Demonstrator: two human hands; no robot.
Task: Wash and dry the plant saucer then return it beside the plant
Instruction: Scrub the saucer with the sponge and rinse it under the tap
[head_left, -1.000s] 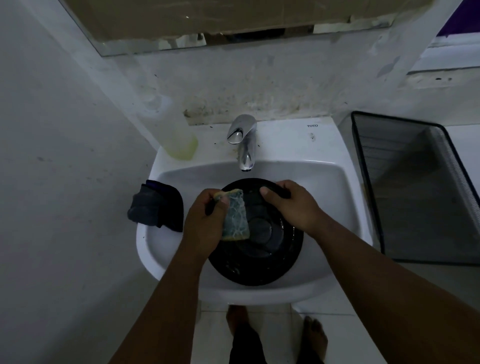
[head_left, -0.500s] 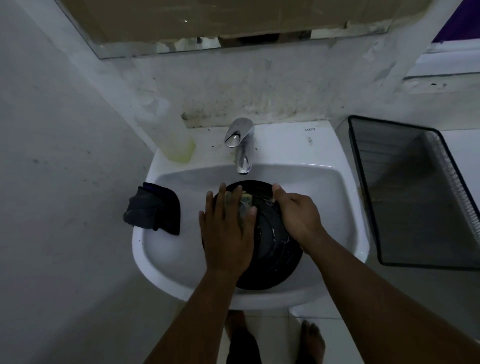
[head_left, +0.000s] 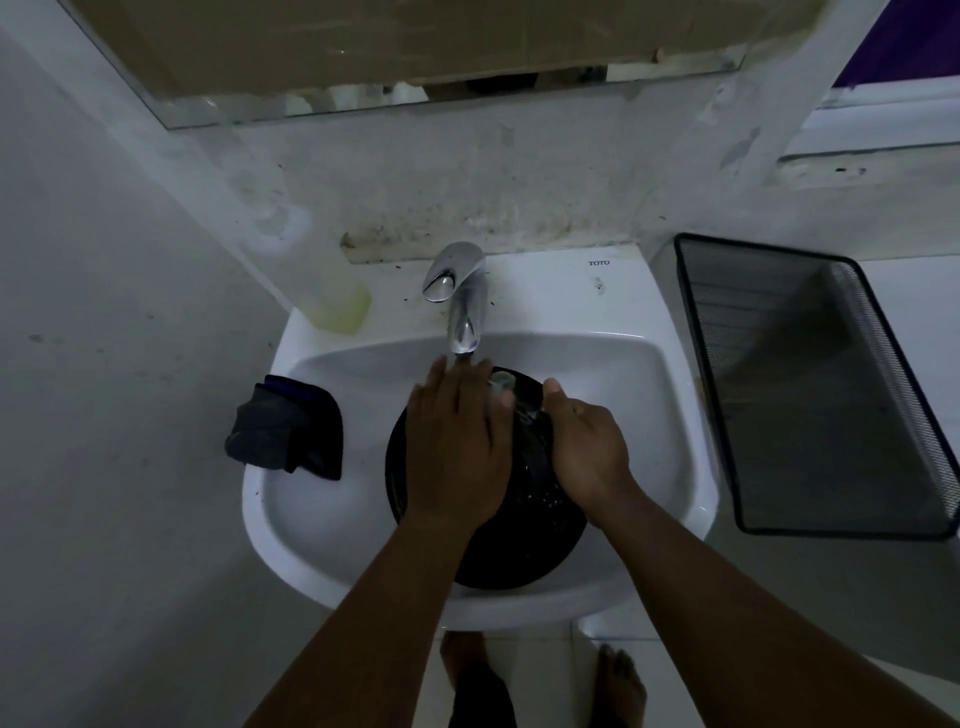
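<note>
white sink (head_left: 332, 525) holding the black saucer (head_left: 519, 551) in its bowl, below the tap (head_left: 462, 312). mesh basket (head_left: 810, 384) at right; dark cloth (head_left: 288, 428) over the left rim. left hand (head_left: 457, 447) lies flat, pressing a sponge (head_left: 503, 383) on the saucer; right hand (head_left: 587, 452) clamps the saucer's right edge.

"TOTO" on the sink (head_left: 613, 291)
</note>
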